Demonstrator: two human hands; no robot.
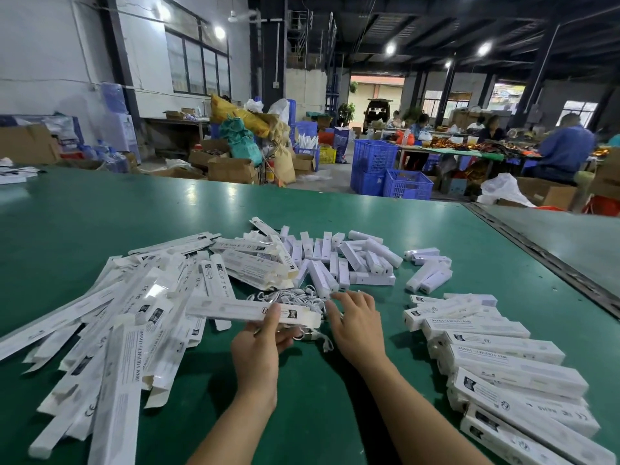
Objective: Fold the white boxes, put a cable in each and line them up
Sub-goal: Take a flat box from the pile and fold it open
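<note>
Forearms reach forward, left hand (258,344) pinching a white box (235,310), right hand (359,327) spread over the cables (288,297).

Dim workshop: white walls (40,45), dark-framed windows (198,67), ceiling lamps (390,48).

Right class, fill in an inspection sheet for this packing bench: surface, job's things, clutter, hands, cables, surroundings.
Surface: green table, smooth, lamps reflected at its far side.
Job's things: flat boxes heaped at left; folded boxes lined up at right; one box in hand.
Clutter: small white units piled mid-table; papers at the far left edge.
Hands: left hand grips the box; right hand open, fingers on the cables.
Cables: white, tangled in one heap between the hands and the units.
Surroundings: blue crates, cartons, people seated at a far table.
</note>
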